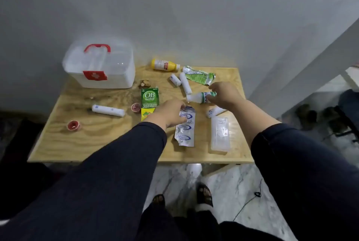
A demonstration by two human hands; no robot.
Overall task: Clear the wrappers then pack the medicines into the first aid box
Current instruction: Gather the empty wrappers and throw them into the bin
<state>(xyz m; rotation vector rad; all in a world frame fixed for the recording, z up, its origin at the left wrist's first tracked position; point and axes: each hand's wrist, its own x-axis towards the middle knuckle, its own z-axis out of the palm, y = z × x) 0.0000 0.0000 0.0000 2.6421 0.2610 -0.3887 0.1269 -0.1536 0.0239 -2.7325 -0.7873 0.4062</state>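
Observation:
A white first aid box (101, 73) with a red handle stands closed at the table's back left. My left hand (171, 113) rests on the top end of a silver blister strip (185, 132), fingers curled on it. My right hand (223, 95) grips a small white bottle with a green label (200, 97), lying on its side. Around them lie a green OB herbal box (150, 98), a yellow bottle (165, 64), a crumpled green and silver wrapper (200, 75), several white gauze rolls (108, 110) and a clear plastic tray (220, 134).
Two small red cups (73, 125) (136, 107) and a brown scrap (144, 84) sit on the wooden table (97, 143). A grey wall is behind it. My feet in sandals (204, 194) stand on marble floor below the front edge.

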